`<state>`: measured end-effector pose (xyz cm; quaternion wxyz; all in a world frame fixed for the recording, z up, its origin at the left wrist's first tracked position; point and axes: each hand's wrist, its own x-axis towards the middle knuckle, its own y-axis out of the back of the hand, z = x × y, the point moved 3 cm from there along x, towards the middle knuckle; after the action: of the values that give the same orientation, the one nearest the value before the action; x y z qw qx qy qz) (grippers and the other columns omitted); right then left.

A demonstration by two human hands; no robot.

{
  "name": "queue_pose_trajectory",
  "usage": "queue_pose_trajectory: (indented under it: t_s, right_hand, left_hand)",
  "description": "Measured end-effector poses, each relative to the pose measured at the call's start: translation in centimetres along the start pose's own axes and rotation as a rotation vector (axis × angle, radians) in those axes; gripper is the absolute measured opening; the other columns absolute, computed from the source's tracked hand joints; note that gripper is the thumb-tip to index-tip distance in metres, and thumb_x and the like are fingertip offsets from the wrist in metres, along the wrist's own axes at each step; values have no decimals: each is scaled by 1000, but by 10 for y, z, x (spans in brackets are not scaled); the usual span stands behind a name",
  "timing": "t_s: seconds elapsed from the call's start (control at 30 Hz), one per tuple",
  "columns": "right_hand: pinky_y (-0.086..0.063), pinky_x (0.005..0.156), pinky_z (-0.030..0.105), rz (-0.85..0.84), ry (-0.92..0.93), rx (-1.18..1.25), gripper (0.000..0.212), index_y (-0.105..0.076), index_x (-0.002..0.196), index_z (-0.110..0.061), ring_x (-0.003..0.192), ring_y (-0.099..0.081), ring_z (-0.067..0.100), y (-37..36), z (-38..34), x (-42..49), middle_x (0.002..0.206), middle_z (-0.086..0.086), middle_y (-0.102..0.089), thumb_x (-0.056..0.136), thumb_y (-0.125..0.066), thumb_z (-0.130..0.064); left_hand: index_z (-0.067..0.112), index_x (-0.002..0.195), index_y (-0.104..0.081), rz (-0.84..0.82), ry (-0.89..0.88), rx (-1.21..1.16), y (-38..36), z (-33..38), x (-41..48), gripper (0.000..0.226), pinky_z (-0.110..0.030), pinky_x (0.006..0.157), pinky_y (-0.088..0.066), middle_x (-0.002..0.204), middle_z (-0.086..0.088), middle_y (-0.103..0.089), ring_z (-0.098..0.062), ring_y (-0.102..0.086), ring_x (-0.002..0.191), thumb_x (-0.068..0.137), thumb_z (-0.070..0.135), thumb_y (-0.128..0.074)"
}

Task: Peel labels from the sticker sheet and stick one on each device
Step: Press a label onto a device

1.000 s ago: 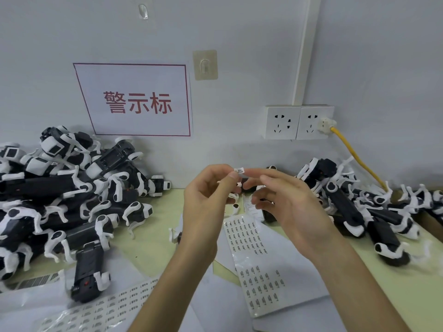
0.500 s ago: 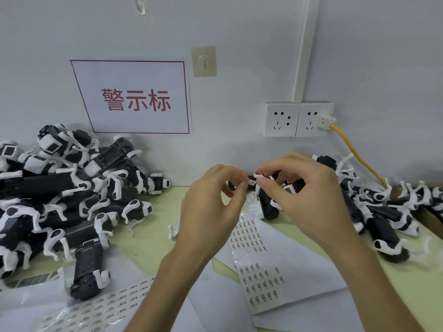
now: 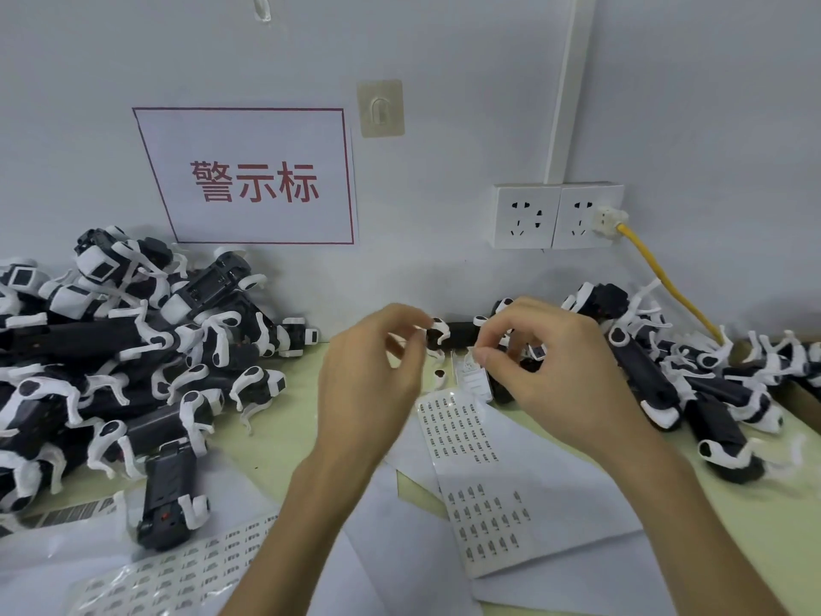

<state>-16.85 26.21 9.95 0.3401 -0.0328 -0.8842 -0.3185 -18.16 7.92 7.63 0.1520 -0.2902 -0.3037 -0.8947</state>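
Two hands up at frame centre, over the yellow-green table (image 3: pixel 284 442). L hand (image 3: pixel 368 384): fingers curled, thumb and index tip close together; blurred, can't tell if it holds anything. R hand (image 3: pixel 546 375): thumb and index pinch a small white label (image 3: pixel 472 358), just below a black-and-white device (image 3: pixel 460 335) lying near the wall at centre.

Sticker sheet (image 3: pixel 484 504) lies flat on loose white paper, centre-right of frame, below the R hand; rows of small labels on it, w/ gaps in the lower block. 2nd label sheet (image 3: pixel 191 575) at lower left.

Pile of devices (image 3: pixel 111 371) fills the left of frame, heaped against the wall. Smaller pile (image 3: pixel 693 384) at right.

Brown box-like edge (image 3: pixel 799 400) at far right; contents can't be told.

Wall: sign w/ red characters (image 3: pixel 253 180) at upper left, double socket (image 3: pixel 555 215) at upper right w/ yellow cable (image 3: pixel 666 282) plugged in.
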Motion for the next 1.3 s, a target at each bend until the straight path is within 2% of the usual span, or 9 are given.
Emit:
queue_pose_trajectory:
  t_s: [0.27, 0.53, 0.63, 0.73, 0.83, 0.97, 1.1, 1.23, 1.3]
  right_hand:
    - [-52, 68, 21, 80, -80, 308, 20, -70, 81, -28, 71, -64, 16, 8, 3, 2, 81, -9, -71, 89, -74, -11]
    - [-53, 69, 28, 60, -116, 353, 22, -72, 86, -29, 68, -62, 19, 0, 9, 3, 80, -13, -68, 94, -69, -9]
    - [-51, 66, 18, 56, -162, 427, 21, -71, 88, -26, 63, -63, 13, -4, 11, 3, 81, -9, -70, 93, -67, -6]
    - [-51, 65, 17, 69, -226, 510, 19, -70, 98, -22, 63, -65, 12, -9, 13, 3, 82, -2, -73, 93, -67, -4]
    - [-52, 72, 21, 66, -345, 551, 27, -63, 115, -27, 76, -71, 10, -18, 16, 2, 92, -2, -74, 91, -73, -20]
    - [-55, 91, 33, -112, -496, 537, 89, -40, 143, -36, 99, -68, -1, -42, 14, -5, 117, -11, -67, 64, -75, -57]
    - [-55, 98, 38, -84, -502, 616, 96, -38, 147, -36, 97, -71, 0, -51, 8, -8, 116, -10, -69, 63, -80, -57]
    - [-55, 99, 39, -22, -473, 707, 89, -39, 144, -39, 99, -73, 8, -50, 10, -7, 113, -5, -72, 70, -88, -41]
    - [-58, 91, 31, 20, -450, 733, 90, -39, 143, -38, 98, -74, 9, -50, 11, -7, 108, -7, -74, 66, -86, -41]
  left_hand:
    - [28, 135, -50, -464, 411, 587, -21, -96, -15, 48, -37, 89, -50, 111, 4, -69, -24, -63, 108, 92, 46, -62]
    - [41, 126, -57, -361, 541, 461, -16, -112, -14, 52, -29, 61, -36, 79, 10, -64, -20, -65, 87, 77, 38, -74]
    - [40, 123, -57, -310, 503, 416, -13, -104, -10, 51, -28, 59, -43, 78, 14, -64, -16, -66, 79, 76, 36, -77]
    - [36, 120, -54, -224, 516, 173, -11, -91, -4, 51, -35, 74, -56, 94, 14, -70, -15, -71, 85, 77, 34, -83]
    - [24, 118, -50, -116, 631, -405, -11, -67, 0, 59, -36, 69, -54, 97, 5, -78, -12, -75, 76, 75, 22, -90]
    - [18, 134, -47, -75, 682, -976, -18, -30, -4, 82, -24, 69, -57, 98, 9, -79, -13, -77, 88, 62, 27, -87]
    - [19, 144, -43, -58, 648, -1197, -22, -9, -8, 87, -27, 72, -59, 121, -10, -73, -21, -76, 98, 65, 23, -81]
    - [18, 144, -44, -18, 596, -1274, -24, -4, -10, 84, -26, 64, -59, 101, -2, -76, -21, -76, 86, 69, 17, -81]
    - [18, 147, -42, -39, 594, -1268, -25, -2, -11, 85, -27, 68, -59, 115, -6, -73, -22, -76, 92, 74, 15, -86]
